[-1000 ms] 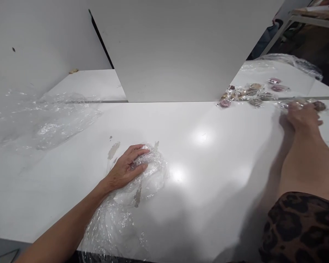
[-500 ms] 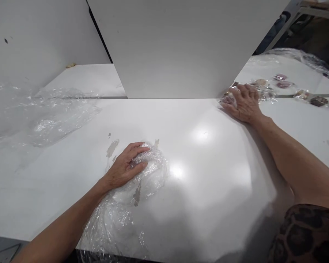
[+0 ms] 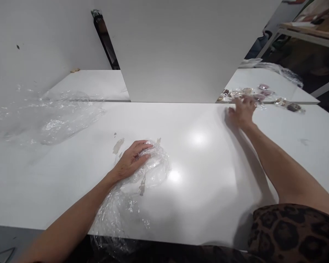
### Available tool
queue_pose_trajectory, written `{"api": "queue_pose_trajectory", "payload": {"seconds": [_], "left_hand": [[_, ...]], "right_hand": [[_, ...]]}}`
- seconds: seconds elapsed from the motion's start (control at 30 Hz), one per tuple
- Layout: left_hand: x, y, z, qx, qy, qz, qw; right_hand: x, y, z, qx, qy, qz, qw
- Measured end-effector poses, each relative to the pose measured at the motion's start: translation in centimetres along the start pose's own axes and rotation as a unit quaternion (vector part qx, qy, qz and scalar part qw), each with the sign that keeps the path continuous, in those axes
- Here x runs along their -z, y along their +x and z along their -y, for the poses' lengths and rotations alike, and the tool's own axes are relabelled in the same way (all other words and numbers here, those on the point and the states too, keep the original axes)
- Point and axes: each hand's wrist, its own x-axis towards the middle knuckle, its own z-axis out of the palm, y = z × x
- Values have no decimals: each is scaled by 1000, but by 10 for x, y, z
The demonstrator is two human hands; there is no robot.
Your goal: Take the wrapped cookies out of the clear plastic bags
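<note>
Left hand (image 3: 133,159) rests half-curled on crumpled clear plastic (image 3: 156,166).

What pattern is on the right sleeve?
The right sleeve has a black-and-brown leopard print, clearest in the head view.

1 head camera looks forward-down over the table (image 3: 203,171).

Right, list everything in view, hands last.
Panel: one, grey-white, centre back
Tables: two, white, before and behind panel
Film: three, clear; left, centre front, back right
Packets: several, pink and brown, right of panel; count unclear
Wall: one, grey-white, left
Small piece: one, tan, back left corner
Shelf: one, tan top, back right
Sleeve: one, brown-black, right arm
Left hand: one, bare, on front film
Right hand: one, bare, at packets, blurred
</note>
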Motion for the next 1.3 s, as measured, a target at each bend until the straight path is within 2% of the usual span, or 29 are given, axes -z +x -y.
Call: {"api": "queue_pose_trajectory", "payload": {"seconds": [0.07,0.13,0.27,0.33,0.4,0.53,0.63,0.67,0.73,0.83,0.93,1.0,1.13,1.2,1.23,1.3], "left_hand": [[-2,2,2,-6,-22,-20,1000],[-3,5,5,-5,-57,-48,997],[-6,12,10,17,-165,-128,978],[-8,16,13,24,-225,-162,961],[-10,19,15,31,-296,-183,937],[-11,23,15,55,-421,-189,885],[-11,22,11,44,-468,-181,864],[-11,21,9,41,-479,-178,858],[-9,21,5,44,-503,-183,844],[-3,23,2,73,-558,-198,803],[6,23,0,100,-605,-191,766],[11,20,-1,101,-609,-151,772],[11,6,-4,72,-550,16,832],[7,-1,-7,63,-516,79,851],[5,-5,-9,60,-510,104,852],[2,-11,-13,59,-527,139,836]], "right_hand": [[-3,-37,20,43,95,21,994],[-1,-77,44,65,145,67,985],[10,-152,106,29,235,192,952],[15,-182,140,-25,301,262,917],[17,-205,174,-83,375,310,870],[11,-233,232,-177,488,366,772],[0,-246,266,-198,525,397,726],[-3,-250,275,-198,532,394,723],[-10,-255,289,-203,542,357,733],[-16,-255,299,-220,556,270,755],[-16,-246,304,-230,571,214,759],[-12,-241,309,-232,568,199,764],[0,-239,322,-173,540,234,789],[9,-243,328,-134,524,271,796],[13,-245,331,-117,516,285,799],[23,-247,335,-92,509,295,803]]}}
